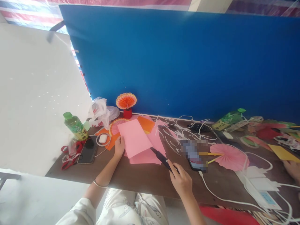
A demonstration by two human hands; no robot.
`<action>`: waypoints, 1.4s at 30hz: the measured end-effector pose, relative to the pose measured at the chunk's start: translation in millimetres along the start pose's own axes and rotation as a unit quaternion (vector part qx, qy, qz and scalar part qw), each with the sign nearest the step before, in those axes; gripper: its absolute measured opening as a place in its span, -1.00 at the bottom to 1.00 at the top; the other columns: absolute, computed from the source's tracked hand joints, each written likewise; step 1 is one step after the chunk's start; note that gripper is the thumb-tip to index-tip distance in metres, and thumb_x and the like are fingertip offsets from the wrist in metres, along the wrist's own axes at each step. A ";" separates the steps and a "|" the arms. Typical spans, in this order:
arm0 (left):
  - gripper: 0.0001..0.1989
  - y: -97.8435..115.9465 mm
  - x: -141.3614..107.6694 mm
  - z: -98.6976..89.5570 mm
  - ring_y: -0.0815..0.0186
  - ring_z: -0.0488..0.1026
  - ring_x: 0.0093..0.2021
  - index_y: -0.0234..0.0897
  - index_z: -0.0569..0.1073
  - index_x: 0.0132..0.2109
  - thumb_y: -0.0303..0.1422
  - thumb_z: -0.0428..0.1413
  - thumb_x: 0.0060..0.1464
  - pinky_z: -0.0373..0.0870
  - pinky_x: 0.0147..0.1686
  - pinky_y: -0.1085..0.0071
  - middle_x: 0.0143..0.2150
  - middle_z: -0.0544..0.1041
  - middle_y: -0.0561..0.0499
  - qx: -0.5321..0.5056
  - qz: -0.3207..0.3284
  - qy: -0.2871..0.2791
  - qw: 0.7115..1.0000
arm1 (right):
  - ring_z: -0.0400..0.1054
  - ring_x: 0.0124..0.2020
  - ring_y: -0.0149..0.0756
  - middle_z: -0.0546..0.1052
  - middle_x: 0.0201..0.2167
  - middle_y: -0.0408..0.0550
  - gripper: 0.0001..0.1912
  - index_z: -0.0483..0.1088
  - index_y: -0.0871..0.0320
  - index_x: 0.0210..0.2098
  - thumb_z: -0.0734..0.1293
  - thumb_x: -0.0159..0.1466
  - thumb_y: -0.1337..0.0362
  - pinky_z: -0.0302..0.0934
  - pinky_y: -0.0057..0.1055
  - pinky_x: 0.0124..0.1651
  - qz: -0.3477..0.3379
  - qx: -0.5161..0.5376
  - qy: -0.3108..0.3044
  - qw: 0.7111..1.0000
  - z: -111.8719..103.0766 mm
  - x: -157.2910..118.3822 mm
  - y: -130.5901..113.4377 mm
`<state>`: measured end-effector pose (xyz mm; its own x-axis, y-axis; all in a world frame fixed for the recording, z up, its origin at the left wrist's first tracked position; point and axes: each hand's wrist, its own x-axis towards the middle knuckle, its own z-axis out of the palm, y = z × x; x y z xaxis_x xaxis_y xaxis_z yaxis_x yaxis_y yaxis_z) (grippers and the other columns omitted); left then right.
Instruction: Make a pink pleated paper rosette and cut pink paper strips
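Observation:
My left hand (119,146) grips the left edge of a pink sheet of paper (134,137), which is tilted up over other pink sheets (142,158) on the table. My right hand (181,178) is closed around the handles of black scissors (162,158). Their tip meets the pink sheet's lower right corner; whether the blades are apart is too small to tell. An orange sheet (146,125) lies behind the held paper, and a folded pink and yellow paper fan (116,127) is partly covered at its left.
Left stand a green-capped bottle (76,125), a dark phone (88,150) and a white earphone case (102,138). An orange paper fan (126,101) stands behind. Rightward are white cables and paper strips (172,143), a pink fan (231,157), a power strip (263,193) and another person's hand (292,168).

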<state>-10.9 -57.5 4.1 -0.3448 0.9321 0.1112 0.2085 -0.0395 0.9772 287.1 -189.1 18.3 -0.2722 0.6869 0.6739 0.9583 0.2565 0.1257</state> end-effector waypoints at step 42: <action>-0.24 -6.3 -64.5 60.1 -0.02 -0.14 0.29 -0.51 -0.04 0.26 0.01 -0.25 0.11 -0.12 0.18 0.01 0.27 0.02 -0.33 0.452 0.391 -0.260 0.759 | 0.25 -0.41 -0.30 0.40 -0.36 0.00 -0.62 0.29 0.09 0.04 0.12 0.28 0.17 0.10 -0.38 -0.34 0.136 0.017 -0.150 0.979 3.0 -33.5 5.2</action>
<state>65.0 -95.8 -20.2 0.5662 0.7766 0.2763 0.7864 -0.6094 0.1012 300.9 -208.7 -5.9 -0.0250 0.9000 0.4351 0.9969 0.0549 -0.0562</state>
